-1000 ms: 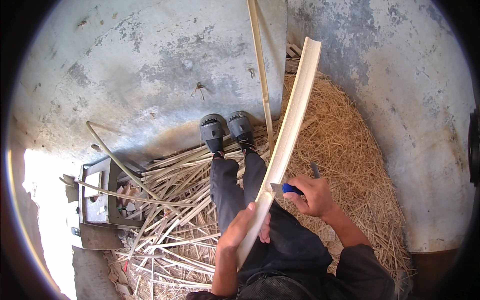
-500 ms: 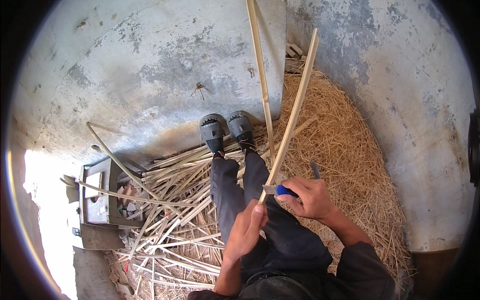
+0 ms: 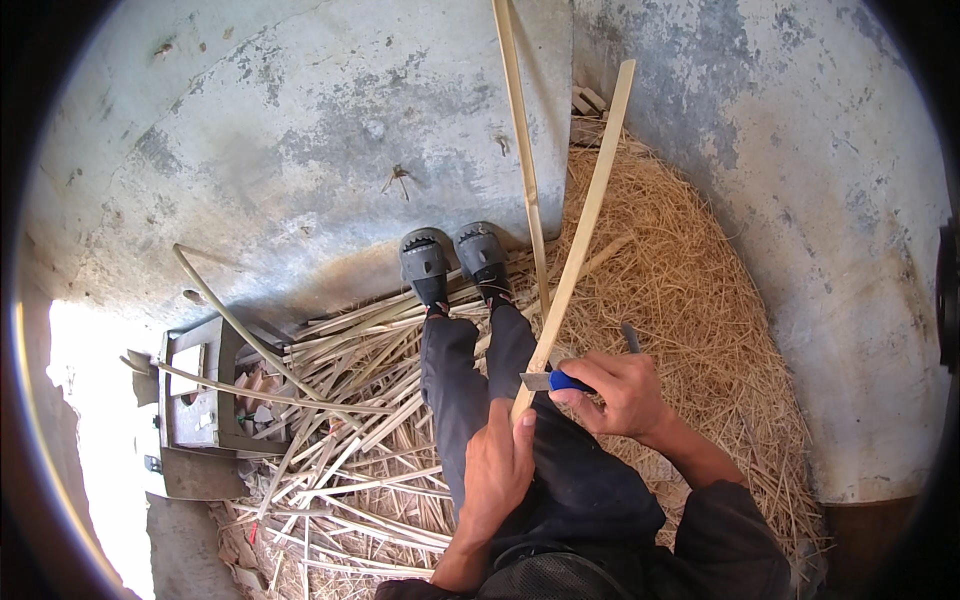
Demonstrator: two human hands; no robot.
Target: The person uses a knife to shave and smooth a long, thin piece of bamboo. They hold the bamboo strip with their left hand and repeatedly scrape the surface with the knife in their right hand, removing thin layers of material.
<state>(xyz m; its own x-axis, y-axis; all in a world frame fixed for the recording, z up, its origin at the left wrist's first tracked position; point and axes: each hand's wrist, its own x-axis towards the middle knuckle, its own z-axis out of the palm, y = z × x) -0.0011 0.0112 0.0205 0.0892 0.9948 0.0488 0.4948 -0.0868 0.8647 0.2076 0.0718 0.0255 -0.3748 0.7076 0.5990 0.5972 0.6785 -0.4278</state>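
My left hand (image 3: pixel 497 460) is closed around the near end of a long pale strip of wood or bamboo (image 3: pixel 585 220), which slants up and away to the right. In my right hand (image 3: pixel 622 395) is a knife with a blue handle (image 3: pixel 568 382). Its short grey blade (image 3: pixel 536 381) lies across the strip, just beyond my left fingers. The strip's broad face is turned up toward me. A dark, narrow piece (image 3: pixel 630 337) sticks out past my right hand; whether it belongs to the knife I cannot tell.
Another strip (image 3: pixel 522 140) leans on the worn grey wall (image 3: pixel 330 130) ahead. Straw-like shavings (image 3: pixel 690 290) are heaped on the right. Cut strips (image 3: pixel 380 420) cover the floor at left, beside an open box (image 3: pixel 215 390) holding scraps. My feet in grey sandals (image 3: pixel 425 255) rest near the wall.
The strip has rolled so more of its broad face shows, and its far end has shifted slightly. My left hand has turned with it; the blade has barely moved left.
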